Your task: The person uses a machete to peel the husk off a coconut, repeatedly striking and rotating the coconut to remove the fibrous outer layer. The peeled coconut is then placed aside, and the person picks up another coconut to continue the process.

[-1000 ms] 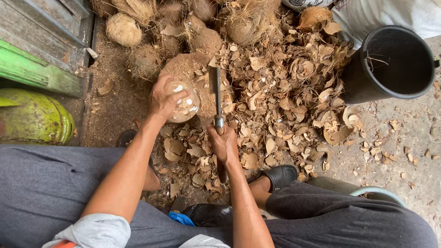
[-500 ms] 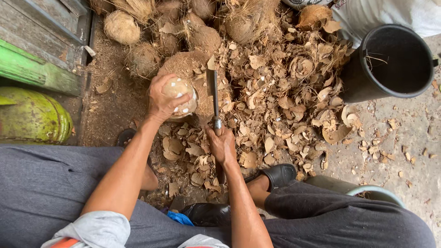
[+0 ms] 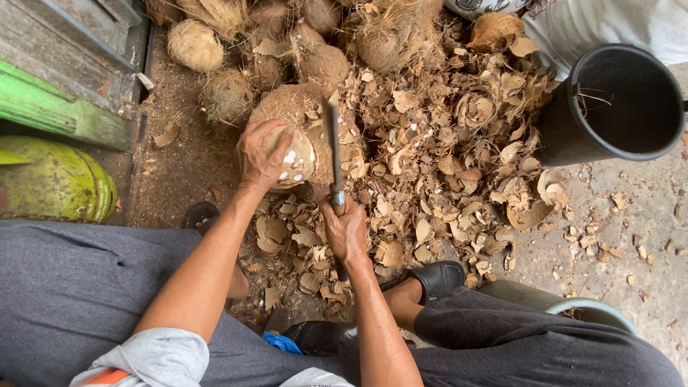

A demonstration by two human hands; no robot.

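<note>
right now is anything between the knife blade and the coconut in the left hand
Nothing visible. The left hand grips the coconut on the block, and the knife held by the right hand stands right beside it, the gap bare.

Dirt and concrete ground (image 3: 616,258): coconut shell fragments (image 3: 459,158), husked coconuts (image 3: 195,44), black bucket (image 3: 618,107), green cylinder (image 3: 54,179).

We reach both bare forearms forward. Our left hand (image 3: 264,154) is spread, fingers curved downward in a grip. Our right hand (image 3: 347,231) is closed in a fist.
</note>
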